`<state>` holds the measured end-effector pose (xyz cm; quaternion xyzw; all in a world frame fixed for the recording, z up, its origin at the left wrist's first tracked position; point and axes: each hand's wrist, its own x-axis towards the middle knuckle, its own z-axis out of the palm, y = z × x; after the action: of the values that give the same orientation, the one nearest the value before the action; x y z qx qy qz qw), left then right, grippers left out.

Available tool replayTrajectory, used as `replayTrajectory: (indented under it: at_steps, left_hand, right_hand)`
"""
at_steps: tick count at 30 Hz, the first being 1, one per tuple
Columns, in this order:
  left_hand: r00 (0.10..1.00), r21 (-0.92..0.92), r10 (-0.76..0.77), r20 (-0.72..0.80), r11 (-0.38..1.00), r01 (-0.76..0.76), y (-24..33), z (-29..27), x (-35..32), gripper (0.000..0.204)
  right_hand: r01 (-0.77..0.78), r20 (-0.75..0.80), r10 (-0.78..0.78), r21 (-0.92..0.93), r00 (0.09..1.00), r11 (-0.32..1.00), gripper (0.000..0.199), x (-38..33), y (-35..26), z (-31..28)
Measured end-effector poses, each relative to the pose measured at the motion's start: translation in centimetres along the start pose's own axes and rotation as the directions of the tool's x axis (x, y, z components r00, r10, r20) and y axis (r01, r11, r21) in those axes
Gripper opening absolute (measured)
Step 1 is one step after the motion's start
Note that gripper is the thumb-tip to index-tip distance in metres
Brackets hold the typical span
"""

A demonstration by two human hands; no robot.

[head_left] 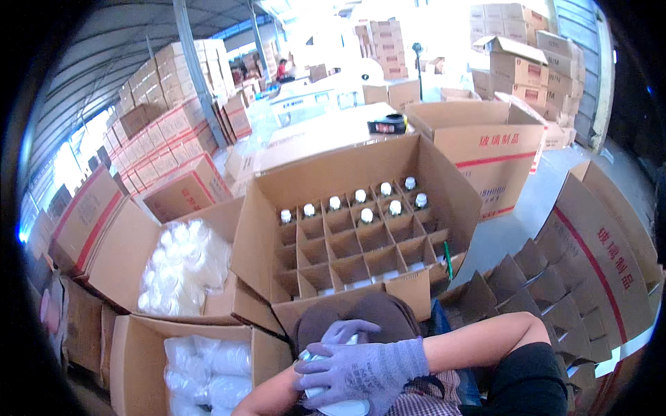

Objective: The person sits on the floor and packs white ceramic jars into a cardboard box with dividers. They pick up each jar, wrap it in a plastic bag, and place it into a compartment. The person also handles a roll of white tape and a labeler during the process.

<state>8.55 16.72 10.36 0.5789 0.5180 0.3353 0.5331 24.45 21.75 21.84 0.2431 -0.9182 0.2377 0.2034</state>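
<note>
Both my hands wear purple gloves and meet low in the frame, just in front of my body. My right hand lies across a white bottle and grips it. My left hand is mostly hidden behind the bottle; only its fingers show, curled over the far side. Just beyond my hands stands an open cardboard box with a cardboard divider grid. Several white-capped bottles fill the cells of its far rows. The nearer cells look empty.
On my left, two open cartons hold white bottles in clear plastic bags. Loose divider grids lie in a carton at my right. A green pen sticks in the box. A black tape dispenser sits behind. Stacked cartons surround the spot.
</note>
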Motion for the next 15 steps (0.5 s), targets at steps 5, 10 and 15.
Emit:
replayTrajectory:
  at_steps: [5,10,15]
  left_hand:
    - [0.872,-0.408,0.006,-0.490,0.882,-0.236,-8.1,3.6,-4.5,0.067]
    - [0.996,-0.280,-0.020,-0.081,0.960,-0.004,-2.8,-1.2,-7.9,0.095]
    - [0.994,-0.398,-0.069,0.090,0.912,0.099,-4.4,-2.6,-8.5,0.069]
  right_hand:
    - [-0.816,-0.030,0.827,0.146,0.561,0.559,0.072,-9.5,8.0,1.6]
    - [-0.474,-0.053,0.472,-0.070,0.880,0.877,0.093,-3.6,1.1,-1.5]
    - [-0.277,0.002,0.277,0.045,0.961,0.960,0.080,-4.7,1.5,2.0]
